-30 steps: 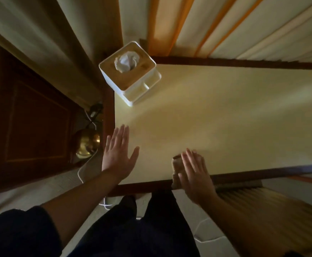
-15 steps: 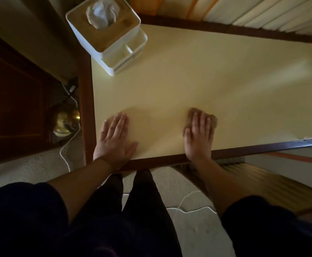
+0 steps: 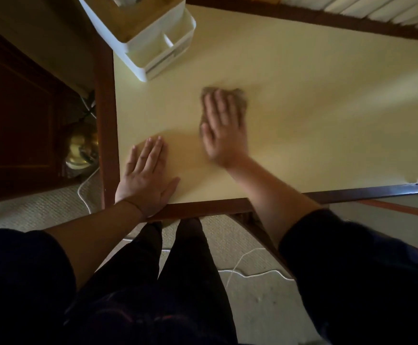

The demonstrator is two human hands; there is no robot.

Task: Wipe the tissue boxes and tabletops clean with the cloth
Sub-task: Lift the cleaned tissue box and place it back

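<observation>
I am pressing my right hand [image 3: 224, 128] flat, fingers straight, onto the cloth [image 3: 240, 98], which is lying bunched under my palm toward the middle of the counter [image 3: 315, 108], nearer the left edge than the right. The hand is blurring, so I judge I am wiping the tabletop with it. My left hand [image 3: 145, 178] is resting open and flat on the near left corner of the counter, holding nothing, bracing me. The tissue box [image 3: 150, 38] is sitting at the far left corner, white with a wood-coloured top and a side tray, well apart from the cloth and partly cut off by the top of the view. The cloth looks soft and limp, so it will likely fold and slide easily; a flat palm over its middle should be keeping it spread. The box seems light and hollow, so when I am wiping it I would steady it by its side walls or it may skid on the smooth top.
</observation>
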